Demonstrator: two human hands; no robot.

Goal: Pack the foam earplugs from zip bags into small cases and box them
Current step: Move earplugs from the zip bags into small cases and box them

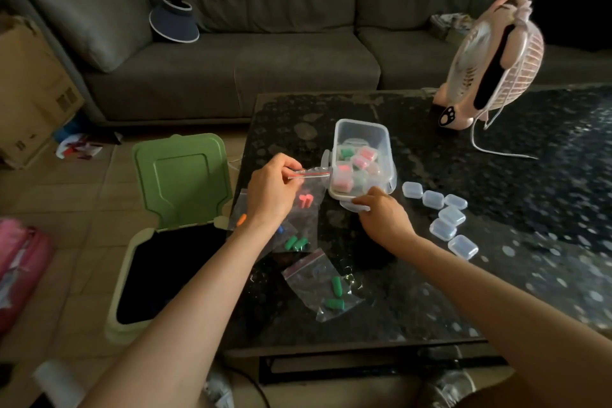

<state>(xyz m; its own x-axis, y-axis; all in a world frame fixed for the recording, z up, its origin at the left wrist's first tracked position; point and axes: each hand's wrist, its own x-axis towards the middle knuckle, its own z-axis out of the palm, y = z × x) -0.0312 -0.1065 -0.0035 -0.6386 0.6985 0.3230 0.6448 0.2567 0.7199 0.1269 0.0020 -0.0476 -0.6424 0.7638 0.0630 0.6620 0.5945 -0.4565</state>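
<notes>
Left hand point(271, 189) pinches bag point(311, 190) by its red zip strip; film likely light, limp, slippery; strip is the firmest hold; 2 plugs point(305, 200) squashy; right hand point(384, 214) grip unclear.

grey sofa point(265, 53) behind dark table point(496, 209); navy visor point(174, 18) on sofa; pink fan point(490, 63) on table; green bin point(180, 179), lid open, alongside.

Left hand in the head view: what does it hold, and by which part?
The left hand pinches a clear plastic zip bag with pink foam earplugs by its top edge, at the red zip strip.
</notes>
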